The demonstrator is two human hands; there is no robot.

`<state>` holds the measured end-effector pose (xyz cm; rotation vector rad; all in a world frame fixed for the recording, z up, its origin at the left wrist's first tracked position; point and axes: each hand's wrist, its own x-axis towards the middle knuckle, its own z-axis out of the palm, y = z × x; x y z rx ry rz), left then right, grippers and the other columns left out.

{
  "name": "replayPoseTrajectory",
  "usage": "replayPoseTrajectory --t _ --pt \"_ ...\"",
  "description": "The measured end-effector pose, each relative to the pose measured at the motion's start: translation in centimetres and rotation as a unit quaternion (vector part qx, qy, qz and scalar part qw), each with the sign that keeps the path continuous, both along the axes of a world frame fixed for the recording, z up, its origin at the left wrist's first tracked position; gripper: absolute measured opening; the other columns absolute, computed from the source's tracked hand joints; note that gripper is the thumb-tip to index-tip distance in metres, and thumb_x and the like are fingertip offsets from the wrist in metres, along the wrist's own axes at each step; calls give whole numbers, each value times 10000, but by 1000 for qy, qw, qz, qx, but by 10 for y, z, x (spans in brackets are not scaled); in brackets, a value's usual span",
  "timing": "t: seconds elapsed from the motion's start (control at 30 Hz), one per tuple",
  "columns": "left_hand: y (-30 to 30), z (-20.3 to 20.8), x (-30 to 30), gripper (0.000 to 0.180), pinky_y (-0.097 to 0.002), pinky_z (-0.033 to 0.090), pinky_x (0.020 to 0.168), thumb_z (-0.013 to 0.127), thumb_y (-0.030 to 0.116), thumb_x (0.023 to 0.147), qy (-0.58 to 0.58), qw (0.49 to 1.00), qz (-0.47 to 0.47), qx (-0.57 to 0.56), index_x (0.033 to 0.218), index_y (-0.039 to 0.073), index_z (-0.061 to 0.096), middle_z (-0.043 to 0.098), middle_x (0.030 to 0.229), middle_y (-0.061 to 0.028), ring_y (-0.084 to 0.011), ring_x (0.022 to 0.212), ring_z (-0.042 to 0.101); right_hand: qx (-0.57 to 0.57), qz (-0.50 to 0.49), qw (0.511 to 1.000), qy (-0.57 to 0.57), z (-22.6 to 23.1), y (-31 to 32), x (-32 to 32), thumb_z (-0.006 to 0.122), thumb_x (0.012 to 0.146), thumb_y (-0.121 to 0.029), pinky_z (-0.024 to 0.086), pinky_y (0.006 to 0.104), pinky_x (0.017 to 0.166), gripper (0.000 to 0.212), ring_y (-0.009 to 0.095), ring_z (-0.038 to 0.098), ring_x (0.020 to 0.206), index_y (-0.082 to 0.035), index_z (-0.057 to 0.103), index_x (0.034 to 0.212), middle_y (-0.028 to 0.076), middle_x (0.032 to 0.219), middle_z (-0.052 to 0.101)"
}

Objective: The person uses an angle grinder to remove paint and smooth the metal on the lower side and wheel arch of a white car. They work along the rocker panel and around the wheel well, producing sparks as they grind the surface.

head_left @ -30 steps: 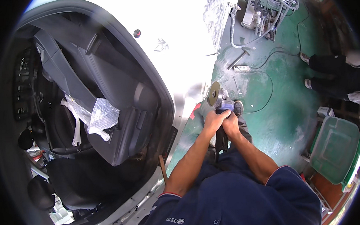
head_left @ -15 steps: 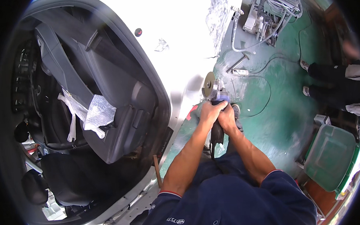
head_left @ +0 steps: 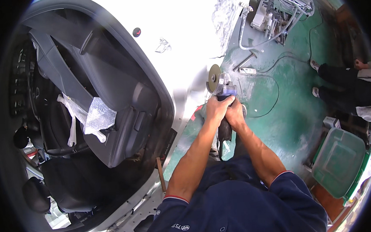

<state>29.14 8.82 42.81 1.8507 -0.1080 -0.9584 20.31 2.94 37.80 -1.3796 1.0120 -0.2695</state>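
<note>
Both my hands are closed around the body of an angle grinder (head_left: pixel 224 131), which points away from me. My left hand (head_left: pixel 216 110) wraps its left side and my right hand (head_left: pixel 235 113) its right, with the thumbs near the blue collar. At the grinder's far end a tan disc (head_left: pixel 213 77) stands on edge beside the metal head. The disc is close to the lower edge of the white car body panel (head_left: pixel 186 44); I cannot tell whether it touches. Some of the panel's far part looks scraped and rough (head_left: pixel 227 17).
Left is the open car doorway with a dark seat (head_left: pixel 121 94) and bubble wrap (head_left: pixel 100 115). A hammer (head_left: pixel 244 60) and power strip (head_left: pixel 247 71) lie on the green floor. Beyond stands a cable-draped machine (head_left: pixel 277 16). Another person's legs (head_left: pixel 339 85) and a green-lidded bin (head_left: pixel 341 162) are right.
My hands and the grinder have moved slightly farther from me, bringing the disc a little up along the panel's edge. The car doorway has shifted slightly left in view.
</note>
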Motion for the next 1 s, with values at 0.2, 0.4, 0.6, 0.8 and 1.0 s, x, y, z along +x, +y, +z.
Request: replayPoseTrajectory --t 0.2,0.4,0.6,0.8,1.0 --pt "4 5 -12 561 -362 545 877 866 382 818 -21 996 -23 88 1161 -47 751 773 1060 -158 -231 960 718 35 -19 999 1 -17 11 -14 757 845 -317 551 463 895 550 402 725 1023 60 608 1217 290 1086 726" --pt "17 -29 -29 498 -363 547 862 853 296 846 5 999 -19 47 1175 -58 733 764 1081 -147 -213 953 710 37 -25 999 8 -22 23 -32 761 842 -304 561 453 881 546 395 737 1009 65 609 1214 282 1073 735" --pt "25 -44 -37 595 -437 549 835 861 442 800 -4 999 3 38 1059 -82 753 766 995 -259 -357 956 748 50 -23 998 16 -13 28 -35 762 847 -315 565 450 856 532 371 735 993 69 604 1181 288 1074 720" --pt "16 -18 -19 454 -339 537 861 856 286 860 0 1000 -5 25 1145 -48 743 761 1060 -126 -190 943 697 -16 -2 1000 13 -9 20 -20 719 875 -348 529 508 924 533 490 689 1053 70 598 1183 335 1098 701" --pt "1 -7 3 414 -348 542 793 849 286 874 8 1000 5 7 1086 -58 756 760 1003 -126 -185 874 690 -31 4 998 48 4 5 2 739 865 -259 553 433 886 518 338 720 1012 61 601 1249 259 1099 727"
